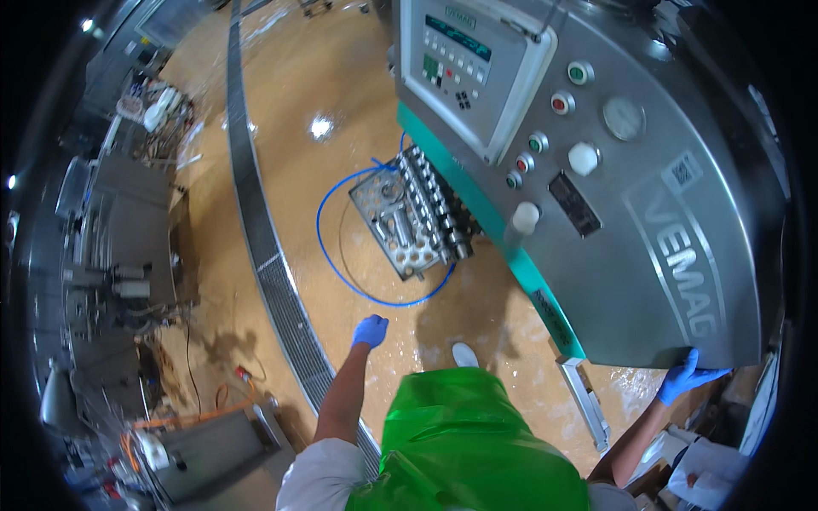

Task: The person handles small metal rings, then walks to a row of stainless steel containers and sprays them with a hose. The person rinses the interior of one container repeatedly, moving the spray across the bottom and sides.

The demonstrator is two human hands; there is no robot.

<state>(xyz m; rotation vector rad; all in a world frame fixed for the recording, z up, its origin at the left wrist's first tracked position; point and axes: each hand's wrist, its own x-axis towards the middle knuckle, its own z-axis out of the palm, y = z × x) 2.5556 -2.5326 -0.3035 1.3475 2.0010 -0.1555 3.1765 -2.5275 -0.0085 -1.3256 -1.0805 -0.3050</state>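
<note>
My left hand [370, 331], in a blue glove, hangs over the floor with fingers curled and nothing visible in it. My right hand [687, 380], also blue-gloved, grips the lower edge of a large steel machine [639, 281] with a teal stripe, a control panel and round buttons. Below the machine a perforated steel rack [379, 217] on the floor holds two long screws [430, 204] and other metal parts. A blue hose [341, 277] loops around it. My green apron [460, 434] covers the lower middle of the view.
A long drain grate [273, 281] runs through the wet tan floor [307, 153] at my left. Steel equipment [128, 213] and an orange cable [204, 417] line the left side. A steel bar or leg [584, 404] stands below the machine. White items [707, 468] sit at lower right.
</note>
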